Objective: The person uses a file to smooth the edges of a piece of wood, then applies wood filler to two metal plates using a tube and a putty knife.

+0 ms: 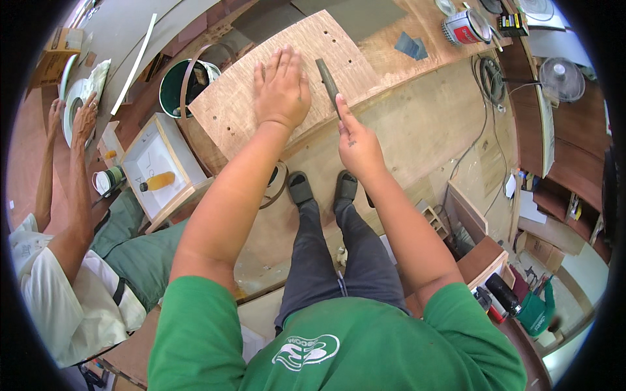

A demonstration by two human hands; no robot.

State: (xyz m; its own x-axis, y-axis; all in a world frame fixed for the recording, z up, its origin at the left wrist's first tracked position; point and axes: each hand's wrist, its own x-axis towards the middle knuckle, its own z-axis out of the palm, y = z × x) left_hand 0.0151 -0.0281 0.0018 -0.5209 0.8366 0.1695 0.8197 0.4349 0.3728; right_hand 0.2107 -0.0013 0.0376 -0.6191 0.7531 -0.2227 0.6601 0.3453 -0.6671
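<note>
the left hand (282,94) lies flat, fingers slightly spread, on a light brown plywood panel (312,47) with small dark holes, which rests on the wooden desk (392,68). the right hand (358,144) is closed around one end of a narrow, dark grey file-like bar (327,81), index finger laid along it. the bar crosses over the panel's near edge; whether they touch, i cannot tell. dark blue-grey sheet pieces (410,45) lie farther right, near a white-and-red metal can (466,27).
</note>
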